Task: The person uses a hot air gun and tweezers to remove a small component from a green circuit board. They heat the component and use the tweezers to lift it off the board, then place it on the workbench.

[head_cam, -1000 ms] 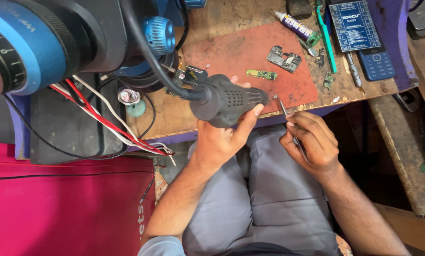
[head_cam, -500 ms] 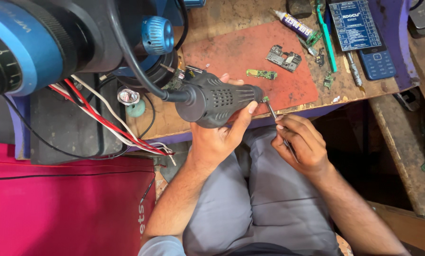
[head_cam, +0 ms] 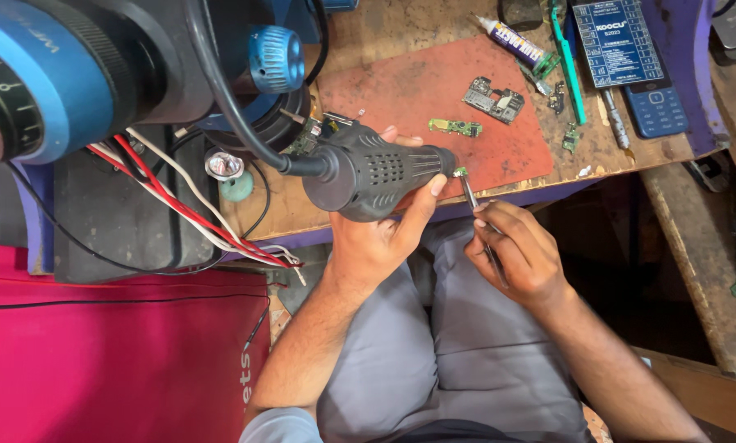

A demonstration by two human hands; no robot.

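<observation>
My left hand (head_cam: pixel 380 234) grips a black hot-air gun (head_cam: pixel 376 168) by its ribbed handle, cable running off to the upper left, nozzle pointing right. My right hand (head_cam: pixel 519 254) pinches metal tweezers (head_cam: pixel 474 209) that hold a tiny green part (head_cam: pixel 460 172) right at the gun's nozzle, just past the bench's front edge. Both hands hover above my lap in grey trousers. On the red mat (head_cam: pixel 433 98) lie a phone circuit board (head_cam: pixel 493 100) and a small green board strip (head_cam: pixel 455 127).
A blue microscope body (head_cam: pixel 64 78) with a blue knob fills the upper left. Red, white and black wires (head_cam: pixel 179 205) trail across a dark box. A glue tube (head_cam: pixel 511 41), green tool (head_cam: pixel 566 57), blue mat and keypad phone (head_cam: pixel 656 107) lie at the bench's right. A magenta bag (head_cam: pixel 97 353) sits lower left.
The hot-air gun has shifted left and up a little, its nozzle now meeting the tweezers' tip. My right hand rose with the tweezers toward the nozzle.
</observation>
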